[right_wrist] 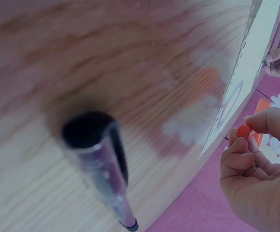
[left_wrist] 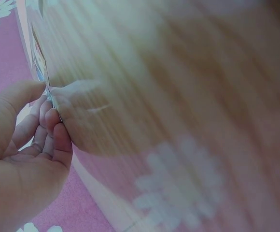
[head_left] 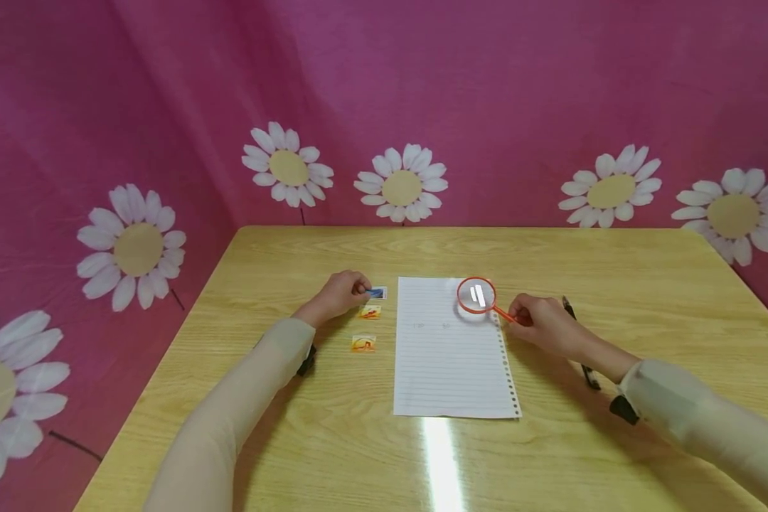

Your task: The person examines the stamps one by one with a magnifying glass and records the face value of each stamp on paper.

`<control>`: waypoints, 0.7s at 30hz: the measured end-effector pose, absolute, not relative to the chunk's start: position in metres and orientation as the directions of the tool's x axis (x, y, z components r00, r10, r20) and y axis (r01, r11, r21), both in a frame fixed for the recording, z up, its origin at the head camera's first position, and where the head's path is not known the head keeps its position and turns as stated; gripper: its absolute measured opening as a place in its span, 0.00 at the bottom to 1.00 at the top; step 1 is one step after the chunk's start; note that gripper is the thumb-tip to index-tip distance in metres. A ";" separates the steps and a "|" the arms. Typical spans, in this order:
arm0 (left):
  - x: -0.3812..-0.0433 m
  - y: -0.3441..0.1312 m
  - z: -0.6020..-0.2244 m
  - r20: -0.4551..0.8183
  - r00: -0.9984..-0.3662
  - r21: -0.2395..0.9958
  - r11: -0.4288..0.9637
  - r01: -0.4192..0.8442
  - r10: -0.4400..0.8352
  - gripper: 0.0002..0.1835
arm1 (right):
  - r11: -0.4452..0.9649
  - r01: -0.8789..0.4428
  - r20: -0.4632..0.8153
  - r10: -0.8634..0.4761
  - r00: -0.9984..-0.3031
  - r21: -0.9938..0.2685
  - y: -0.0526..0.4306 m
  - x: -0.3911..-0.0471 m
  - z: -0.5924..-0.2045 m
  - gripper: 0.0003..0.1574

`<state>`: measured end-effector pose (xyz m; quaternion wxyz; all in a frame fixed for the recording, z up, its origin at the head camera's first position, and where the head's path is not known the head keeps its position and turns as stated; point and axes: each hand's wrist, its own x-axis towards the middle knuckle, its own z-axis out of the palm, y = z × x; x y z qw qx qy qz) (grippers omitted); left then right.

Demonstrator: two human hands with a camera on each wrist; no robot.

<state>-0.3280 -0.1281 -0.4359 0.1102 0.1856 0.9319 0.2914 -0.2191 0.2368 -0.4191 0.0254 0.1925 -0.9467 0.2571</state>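
Left hand pinching the blue card, right hand pinching the magnifier above the paper, two orange cards there on the tabletop

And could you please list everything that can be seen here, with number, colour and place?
table: one, light wood, before the person
lined sheet: one, white, middle of the table
magnifying glass: one, red, over the sheet's upper right
blue card: one, blue, left of the sheet
yellow cards: two, yellow-orange, nearer than the blue card
pen: one, black with greyish barrel, right of the sheet
cloth: number unclear, pink-purple, behind and beside the table
daisies: six in head view, white and yellow, on the cloth
sleeves: two, beige, on the forearms
wrist pieces: two, black, at cuffs
left hand: one, bare, fingertips at the blue card's edge
right hand: one, bare, holding the magnifying glass's handle
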 end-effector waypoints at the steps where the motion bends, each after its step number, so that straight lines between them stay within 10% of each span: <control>1: -0.328 -0.128 -0.436 -0.096 -0.906 0.583 0.762 0.284 0.411 0.08 | 0.791 -0.383 0.149 -0.356 -0.922 -0.477 0.236 -0.220 -0.420 0.06; 21: -0.329 -0.129 -0.436 -0.083 -0.902 0.579 0.758 0.302 0.423 0.07 | 0.767 -0.450 0.153 -0.431 -0.889 -0.457 0.214 -0.239 -0.423 0.07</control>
